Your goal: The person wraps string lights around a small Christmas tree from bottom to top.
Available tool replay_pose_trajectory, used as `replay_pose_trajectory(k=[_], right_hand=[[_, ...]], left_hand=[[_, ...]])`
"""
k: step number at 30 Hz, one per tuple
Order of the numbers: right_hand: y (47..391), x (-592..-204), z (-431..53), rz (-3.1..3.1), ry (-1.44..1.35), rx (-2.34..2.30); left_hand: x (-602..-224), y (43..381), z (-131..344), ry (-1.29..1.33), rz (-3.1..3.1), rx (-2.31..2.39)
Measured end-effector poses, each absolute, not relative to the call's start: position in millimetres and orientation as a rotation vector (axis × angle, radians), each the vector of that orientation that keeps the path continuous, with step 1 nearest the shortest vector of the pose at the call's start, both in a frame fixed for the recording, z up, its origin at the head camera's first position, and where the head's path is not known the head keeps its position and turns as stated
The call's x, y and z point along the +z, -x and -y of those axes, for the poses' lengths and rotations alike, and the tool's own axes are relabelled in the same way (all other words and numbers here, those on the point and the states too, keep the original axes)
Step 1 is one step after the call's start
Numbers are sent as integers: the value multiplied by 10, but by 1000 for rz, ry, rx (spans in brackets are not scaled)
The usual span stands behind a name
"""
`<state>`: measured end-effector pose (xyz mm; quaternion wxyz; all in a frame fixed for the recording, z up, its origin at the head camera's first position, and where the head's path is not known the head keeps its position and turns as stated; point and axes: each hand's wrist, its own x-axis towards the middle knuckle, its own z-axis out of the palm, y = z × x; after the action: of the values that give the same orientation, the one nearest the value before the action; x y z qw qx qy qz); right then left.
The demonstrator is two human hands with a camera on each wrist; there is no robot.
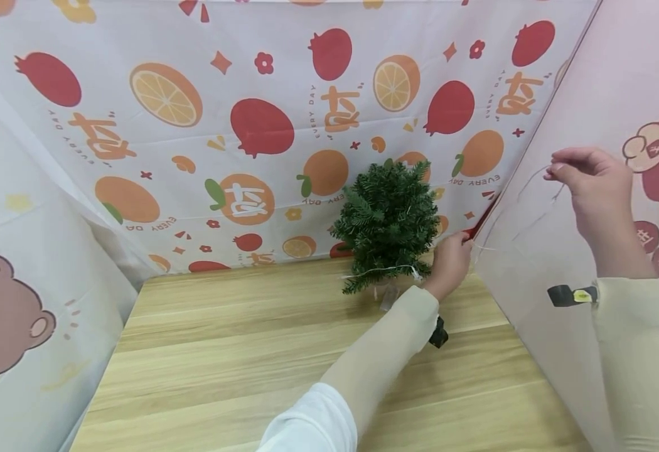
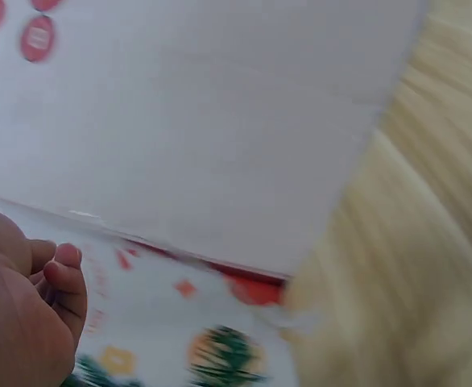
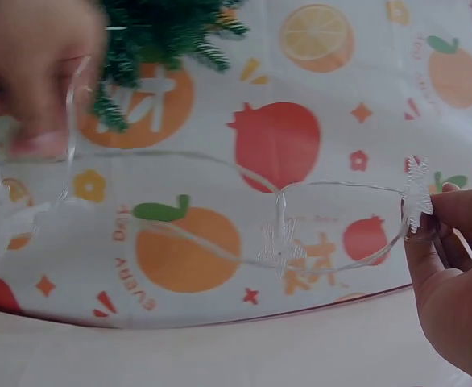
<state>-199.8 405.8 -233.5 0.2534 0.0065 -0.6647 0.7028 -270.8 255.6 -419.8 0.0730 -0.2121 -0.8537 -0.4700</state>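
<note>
A small green artificial Christmas tree [image 1: 388, 220] stands upright at the back of the table. A clear-wired string of lights [image 3: 333, 184] runs loosely between my hands, with transparent star- or snowflake-shaped pieces [image 3: 281, 247] on it. Part of it crosses the lower branches, with one small pale piece hanging there. My left hand [image 1: 452, 263], beside the tree's lower right, pinches the wire with curled fingers; it looks blurred in the right wrist view. Raised to the right, my right hand [image 1: 603, 188] pinches the wire beside a clear piece [image 3: 417, 195] between thumb and fingers.
The wood-grain table [image 1: 222, 351] ends at a fruit-printed cloth [image 1: 194, 150] behind the tree. A pale printed cloth [image 1: 567, 251] hangs close on the right, and another cloth with a bear [image 1: 2, 314] hangs on the left.
</note>
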Motion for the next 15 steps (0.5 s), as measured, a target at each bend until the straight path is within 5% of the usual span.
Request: replay_pose_trajectory(k=[15], right_hand=[[2120, -2753, -3870, 2390, 140, 1251]], left_hand=[[-3326, 2692, -2467, 833, 2467, -1396]])
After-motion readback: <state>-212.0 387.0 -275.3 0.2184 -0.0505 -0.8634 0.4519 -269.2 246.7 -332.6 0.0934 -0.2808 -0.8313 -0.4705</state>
